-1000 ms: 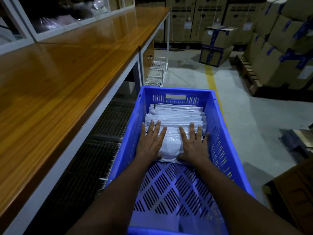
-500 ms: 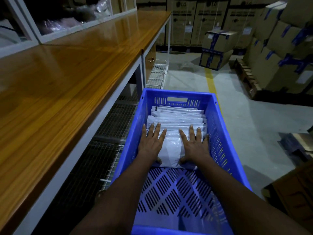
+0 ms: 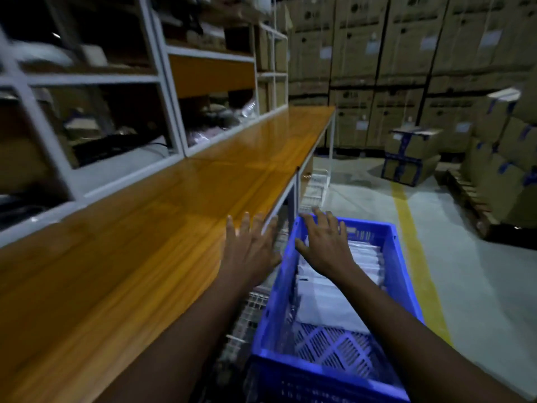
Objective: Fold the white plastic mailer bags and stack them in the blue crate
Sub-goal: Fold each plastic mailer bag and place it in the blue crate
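A blue crate stands on the floor at the lower right, beside the wooden bench. Folded white mailer bags lie stacked in its far half; its near half shows the bare perforated bottom. My left hand hovers over the bench's front edge, left of the crate, fingers spread and holding nothing. Above the crate's far left corner my right hand is raised with fingers spread, over the bags, also holding nothing. The view is motion-blurred.
The long wooden bench runs along the left, with white-framed shelves of dim clutter behind it. Wire racks sit under the bench. Stacked cardboard boxes line the back and right; a yellow floor line runs past the crate.
Both hands have lifted off the stacked bags and swung up and left; the left hand is now outside the crate over the bench edge. The camera has tilted up and leftward.
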Demonstrator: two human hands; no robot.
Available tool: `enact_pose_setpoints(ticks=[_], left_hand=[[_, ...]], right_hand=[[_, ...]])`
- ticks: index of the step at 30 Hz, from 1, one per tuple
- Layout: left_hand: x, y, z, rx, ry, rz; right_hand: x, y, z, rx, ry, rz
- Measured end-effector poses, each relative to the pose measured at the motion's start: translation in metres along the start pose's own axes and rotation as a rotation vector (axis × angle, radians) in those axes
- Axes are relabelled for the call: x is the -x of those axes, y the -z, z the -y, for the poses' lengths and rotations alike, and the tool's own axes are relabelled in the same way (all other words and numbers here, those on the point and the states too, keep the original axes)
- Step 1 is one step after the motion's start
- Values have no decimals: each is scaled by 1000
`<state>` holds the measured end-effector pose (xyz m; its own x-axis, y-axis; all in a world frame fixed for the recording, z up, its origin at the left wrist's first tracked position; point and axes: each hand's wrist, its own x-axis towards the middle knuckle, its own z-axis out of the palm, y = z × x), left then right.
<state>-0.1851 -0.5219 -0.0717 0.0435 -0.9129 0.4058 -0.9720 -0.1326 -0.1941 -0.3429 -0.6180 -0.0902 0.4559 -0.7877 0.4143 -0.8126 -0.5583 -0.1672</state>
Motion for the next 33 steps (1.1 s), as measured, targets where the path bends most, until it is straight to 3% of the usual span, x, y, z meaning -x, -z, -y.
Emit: enact_pose_setpoints(ticks=[4, 10, 16, 23, 28, 33], left_hand=[[70, 64, 66, -114, 184, -52], [207, 138, 151, -246, 502, -32], [337, 167, 212, -358, 740, 45], [436, 161, 262, -414, 945, 161], [454, 151, 284, -359, 1255, 307], [451, 140, 294, -325, 1288, 410]], right_hand=[[17, 29, 99, -193, 199, -128], [64, 41, 259, -377, 490, -66], [121, 25, 387, -486, 720, -3], [153, 4, 482, -490, 857, 56], [145, -8, 518, -467, 904, 86], [135, -7, 528, -488, 878, 137]])
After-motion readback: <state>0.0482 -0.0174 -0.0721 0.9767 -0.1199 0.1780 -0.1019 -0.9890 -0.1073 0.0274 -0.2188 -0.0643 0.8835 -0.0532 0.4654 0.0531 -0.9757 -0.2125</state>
